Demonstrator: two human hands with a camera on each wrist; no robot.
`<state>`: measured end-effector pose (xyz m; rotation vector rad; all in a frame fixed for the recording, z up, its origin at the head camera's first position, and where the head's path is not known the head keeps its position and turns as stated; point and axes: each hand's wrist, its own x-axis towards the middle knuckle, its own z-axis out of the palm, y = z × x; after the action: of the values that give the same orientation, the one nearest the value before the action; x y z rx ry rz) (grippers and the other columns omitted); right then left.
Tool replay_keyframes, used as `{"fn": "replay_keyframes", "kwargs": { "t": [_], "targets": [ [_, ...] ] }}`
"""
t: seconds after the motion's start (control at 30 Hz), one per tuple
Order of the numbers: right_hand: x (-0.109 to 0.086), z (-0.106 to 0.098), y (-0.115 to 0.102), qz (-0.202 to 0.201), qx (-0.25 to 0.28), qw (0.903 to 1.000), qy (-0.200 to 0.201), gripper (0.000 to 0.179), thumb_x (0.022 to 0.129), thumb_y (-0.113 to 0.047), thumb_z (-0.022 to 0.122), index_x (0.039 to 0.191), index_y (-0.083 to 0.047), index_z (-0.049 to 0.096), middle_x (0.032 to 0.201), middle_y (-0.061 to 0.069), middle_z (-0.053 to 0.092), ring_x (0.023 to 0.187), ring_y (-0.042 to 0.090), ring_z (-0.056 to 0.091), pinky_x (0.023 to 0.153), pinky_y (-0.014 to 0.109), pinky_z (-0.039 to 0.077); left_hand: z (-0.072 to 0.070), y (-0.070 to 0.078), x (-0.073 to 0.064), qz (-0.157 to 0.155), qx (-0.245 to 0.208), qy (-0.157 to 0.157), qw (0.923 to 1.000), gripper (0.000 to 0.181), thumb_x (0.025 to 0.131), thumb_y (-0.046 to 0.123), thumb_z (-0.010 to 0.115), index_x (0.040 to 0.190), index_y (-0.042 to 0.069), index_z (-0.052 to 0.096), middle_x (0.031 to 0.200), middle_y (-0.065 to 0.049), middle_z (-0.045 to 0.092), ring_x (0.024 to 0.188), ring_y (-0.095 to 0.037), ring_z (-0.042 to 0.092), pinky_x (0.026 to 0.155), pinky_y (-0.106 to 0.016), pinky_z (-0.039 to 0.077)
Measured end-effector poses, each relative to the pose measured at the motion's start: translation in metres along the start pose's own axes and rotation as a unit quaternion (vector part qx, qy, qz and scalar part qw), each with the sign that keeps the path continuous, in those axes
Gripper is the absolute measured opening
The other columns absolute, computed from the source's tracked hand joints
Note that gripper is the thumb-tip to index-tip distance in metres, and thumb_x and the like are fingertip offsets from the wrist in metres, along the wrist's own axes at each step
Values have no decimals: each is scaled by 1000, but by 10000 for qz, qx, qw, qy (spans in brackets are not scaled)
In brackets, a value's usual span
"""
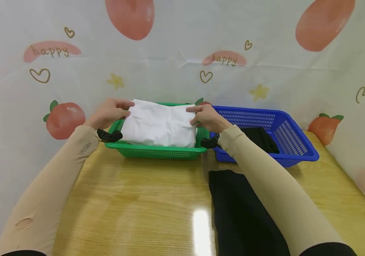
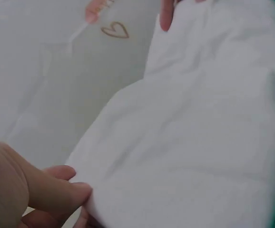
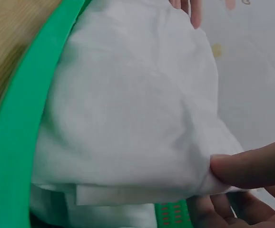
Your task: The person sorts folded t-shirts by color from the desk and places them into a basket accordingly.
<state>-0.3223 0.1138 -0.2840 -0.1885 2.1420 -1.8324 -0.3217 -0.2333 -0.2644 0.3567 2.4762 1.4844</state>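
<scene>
A folded white cloth (image 1: 163,124) lies over the green basket (image 1: 161,153), its back edge lifted toward the wall. At its back left corner my left hand (image 1: 110,112) pinches the fabric between thumb and fingers. My right hand (image 1: 209,117) grips the back right corner, thumb on top and fingers beneath, as the right wrist view shows. Under the cloth's near edge in that view, more white fabric (image 3: 113,216) sits inside the basket. The basket's floor is mostly hidden by the cloth.
To the right stands a blue basket (image 1: 292,138) with folded black cloth (image 1: 260,140) in it. Another black cloth (image 1: 240,213) lies flat on the wooden table (image 1: 137,199), partly beneath my right forearm. A printed curtain (image 1: 169,46) hangs close behind both baskets.
</scene>
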Motion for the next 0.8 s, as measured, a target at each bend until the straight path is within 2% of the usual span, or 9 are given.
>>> {"fn": "replay_keyframes", "kwargs": {
  "t": [0.13,0.23,0.3,0.4,0.5,0.6,0.7,0.8],
  "targets": [
    [5,4,9,307,-338,9989,68,51,88,20,52,135,4,56,148,10,43,114,27,44,92,42,46,7,-7,8,-167,225,-171,9995,47,99,-4,50,145,-7,42,151,-25,32,137,-38,33,105,-48,38],
    [8,8,11,491,-598,9970,-54,46,93,13,51,139,6,51,146,15,43,116,31,49,98,44,45,10,-7,11,-367,79,-271,9989,48,101,-1,48,146,-12,35,152,-28,28,137,-42,32,105,-47,38],
    [9,8,10,572,-851,9946,-155,46,96,6,52,142,6,46,146,18,43,123,36,48,102,46,42,13,-7,14,-546,-74,-389,9977,53,103,3,47,148,-14,26,153,-31,23,137,-46,31,106,-48,37],
    [6,7,4,476,-1192,9915,-194,46,99,-4,55,142,5,45,143,21,45,131,38,43,103,47,41,20,-4,12,-630,81,-443,9970,59,105,12,46,150,-13,18,154,-32,19,136,-49,29,107,-50,35],
    [-7,3,-4,93,-1376,9904,-118,40,100,-6,54,139,3,50,138,19,49,127,37,46,99,44,45,35,2,3,-365,655,-234,9969,60,105,20,48,153,-6,23,155,-27,24,137,-45,31,106,-52,35],
    [-28,-5,-14,-368,-1318,9905,-148,36,101,-9,54,136,0,53,135,15,51,121,32,51,94,41,48,55,10,-13,153,925,85,9956,55,105,23,49,152,1,31,151,-21,33,136,-38,35,104,-51,38],
    [-55,-15,-18,-759,-1197,9896,-249,35,101,-11,56,135,-1,54,137,11,49,119,27,54,94,41,48,78,18,-31,686,669,208,9952,48,104,20,50,148,2,38,146,-16,42,131,-33,43,100,-47,42],
    [-84,-28,-16,-994,-1147,9880,-299,35,101,-14,58,133,-2,56,135,11,52,119,28,55,96,43,48,101,25,-46,1055,248,250,9938,43,104,15,51,144,2,43,139,-14,50,123,-30,52,96,-43,47]
  ]
}}
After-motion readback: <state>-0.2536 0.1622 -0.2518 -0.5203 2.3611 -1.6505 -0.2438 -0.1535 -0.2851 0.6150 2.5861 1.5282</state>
